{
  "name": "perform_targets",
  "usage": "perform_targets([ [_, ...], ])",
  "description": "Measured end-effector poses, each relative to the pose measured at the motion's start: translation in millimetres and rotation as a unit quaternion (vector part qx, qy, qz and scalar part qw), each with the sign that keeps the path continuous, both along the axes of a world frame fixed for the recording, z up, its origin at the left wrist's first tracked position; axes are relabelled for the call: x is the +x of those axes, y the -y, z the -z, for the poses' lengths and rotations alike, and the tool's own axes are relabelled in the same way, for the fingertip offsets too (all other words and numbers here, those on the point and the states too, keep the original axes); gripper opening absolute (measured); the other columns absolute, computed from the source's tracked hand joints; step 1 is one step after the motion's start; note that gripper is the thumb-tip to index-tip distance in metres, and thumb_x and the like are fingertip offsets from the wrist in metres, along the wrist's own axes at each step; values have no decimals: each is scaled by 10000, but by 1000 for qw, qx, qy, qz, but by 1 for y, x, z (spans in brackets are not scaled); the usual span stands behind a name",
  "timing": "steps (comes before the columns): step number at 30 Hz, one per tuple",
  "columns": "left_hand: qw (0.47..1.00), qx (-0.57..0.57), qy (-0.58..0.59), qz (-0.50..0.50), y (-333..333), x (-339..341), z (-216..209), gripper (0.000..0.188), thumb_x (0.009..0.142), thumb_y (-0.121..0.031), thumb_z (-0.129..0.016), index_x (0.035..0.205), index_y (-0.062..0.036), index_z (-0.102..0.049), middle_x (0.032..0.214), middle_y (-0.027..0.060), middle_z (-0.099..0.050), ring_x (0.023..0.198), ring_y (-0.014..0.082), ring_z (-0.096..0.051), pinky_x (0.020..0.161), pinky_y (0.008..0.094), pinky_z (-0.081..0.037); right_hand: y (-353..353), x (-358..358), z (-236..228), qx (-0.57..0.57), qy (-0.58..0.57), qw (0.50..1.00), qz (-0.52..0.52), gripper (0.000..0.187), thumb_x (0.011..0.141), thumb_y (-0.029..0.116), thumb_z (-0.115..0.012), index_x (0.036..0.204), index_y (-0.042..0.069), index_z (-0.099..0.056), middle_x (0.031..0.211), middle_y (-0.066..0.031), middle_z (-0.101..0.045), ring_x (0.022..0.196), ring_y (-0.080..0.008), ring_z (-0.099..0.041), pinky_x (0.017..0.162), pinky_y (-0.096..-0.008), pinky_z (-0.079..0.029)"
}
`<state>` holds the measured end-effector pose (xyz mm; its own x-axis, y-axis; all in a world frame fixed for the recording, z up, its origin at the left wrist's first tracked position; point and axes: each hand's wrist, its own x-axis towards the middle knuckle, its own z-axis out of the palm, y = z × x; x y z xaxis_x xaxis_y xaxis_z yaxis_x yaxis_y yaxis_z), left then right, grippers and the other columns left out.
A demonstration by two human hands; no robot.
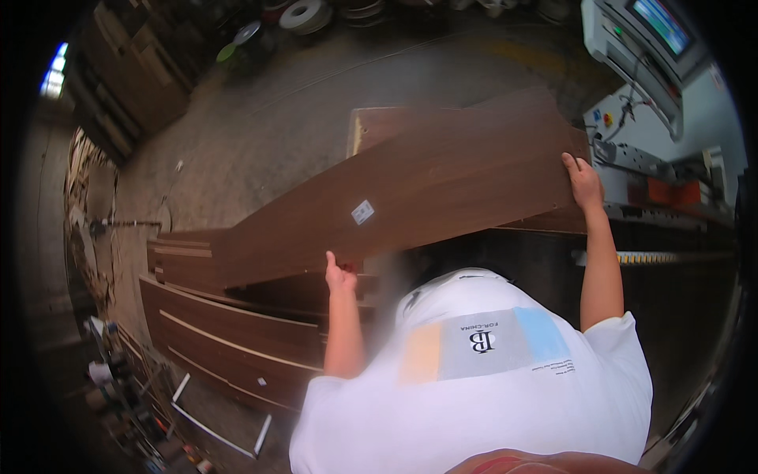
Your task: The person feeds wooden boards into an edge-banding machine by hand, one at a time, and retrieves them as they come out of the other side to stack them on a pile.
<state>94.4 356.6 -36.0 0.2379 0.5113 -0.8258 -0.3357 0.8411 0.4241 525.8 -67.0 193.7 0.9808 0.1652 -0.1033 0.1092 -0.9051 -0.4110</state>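
A long dark-brown wood panel (442, 174) spans the middle of the view, tilted so that its right end lies farther away than its left. A small white label (362, 212) is stuck on its face. My left hand (340, 275) grips the near long edge, thumb on top and fingers under the board. At the right end my right hand (584, 182) is closed round the short edge, its thumb on the upper face. The fingers beneath the panel are mostly hidden. Another brown board (379, 122) with a pale edge shows behind the held one.
Stacked brown panels (229, 332) lie at the lower left, beside a white frame-like bar (213, 430). A machine with a screen (663, 31) and control box stands at the right. Boards (134, 71) lean at the far left; rolls (305, 16) sit at the back.
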Motion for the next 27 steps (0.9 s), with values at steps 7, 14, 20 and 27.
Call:
perform_targets([
  [7,995,43,-60,72,-13,2,-21,345,950,-431,-628,1108,-125,-644,1010,16,-667,861,184,-621,729,339,-540,46,-46,65,0,-10,997,79,675,915,711,-416,853,69,-614,926,-237,-672,944,-463,-612,775,-508,-476],
  [14,982,108,-102,118,-43,-10,-17,366,954,-435,-621,1134,-116,-627,1022,18,-664,846,188,-631,707,351,-552,75,-128,111,-20,16,993,116,507,937,578,-518,887,83,-617,808,-205,-664,834,-434,-630,687,-505,-487],
  [20,972,117,-108,172,-27,1,-21,376,969,-442,-592,1138,-107,-619,1026,25,-674,846,194,-644,724,358,-559,118,-158,120,-11,179,977,112,350,901,419,-648,1115,143,-638,1101,-55,-689,977,-295,-617,854,-422,-492],
  [27,965,87,-18,246,100,68,-47,324,1008,-362,-547,1152,-81,-619,1080,59,-673,956,218,-639,855,377,-546,240,-116,135,-39,240,958,149,311,896,349,-665,1133,147,-669,1158,-4,-685,1043,-254,-595,925,-402,-437],
])
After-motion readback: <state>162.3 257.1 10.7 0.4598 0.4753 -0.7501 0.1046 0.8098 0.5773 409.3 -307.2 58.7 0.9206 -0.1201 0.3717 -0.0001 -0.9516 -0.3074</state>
